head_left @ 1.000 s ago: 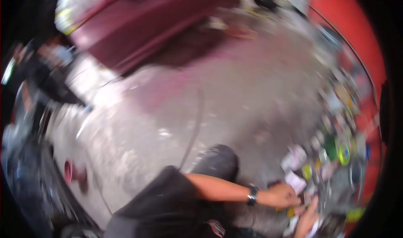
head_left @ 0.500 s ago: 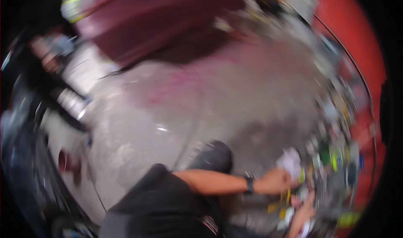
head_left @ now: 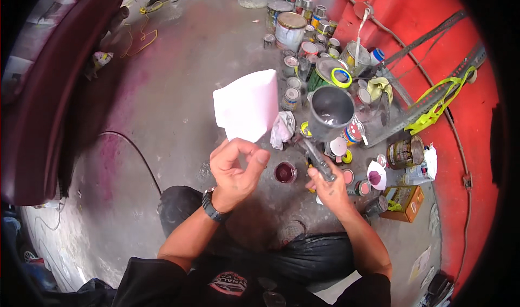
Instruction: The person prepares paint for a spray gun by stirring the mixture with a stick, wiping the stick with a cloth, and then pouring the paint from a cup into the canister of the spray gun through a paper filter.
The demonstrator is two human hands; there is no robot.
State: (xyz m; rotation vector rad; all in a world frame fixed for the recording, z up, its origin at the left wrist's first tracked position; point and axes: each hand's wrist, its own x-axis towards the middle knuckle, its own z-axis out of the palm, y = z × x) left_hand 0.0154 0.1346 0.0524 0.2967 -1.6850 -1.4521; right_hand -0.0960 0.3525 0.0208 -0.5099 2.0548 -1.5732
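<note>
While the left hand (head_left: pixel 234 171) pinches the lower corner of a folded white paper sheet (head_left: pixel 247 111) between thumb and fingertips, the right hand (head_left: pixel 329 186) is closed around the handle of a grey spray gun (head_left: pixel 324 133), whose open cup (head_left: pixel 331 110) faces up just right of the paper. Both are held above the concrete floor (head_left: pixel 179 90), over a small tin of dark red paint (head_left: pixel 285 172) and beside a crowd of paint cans (head_left: pixel 303 30). Keeping the cup level and the paper clear of the wet tin seems wise here.
</note>
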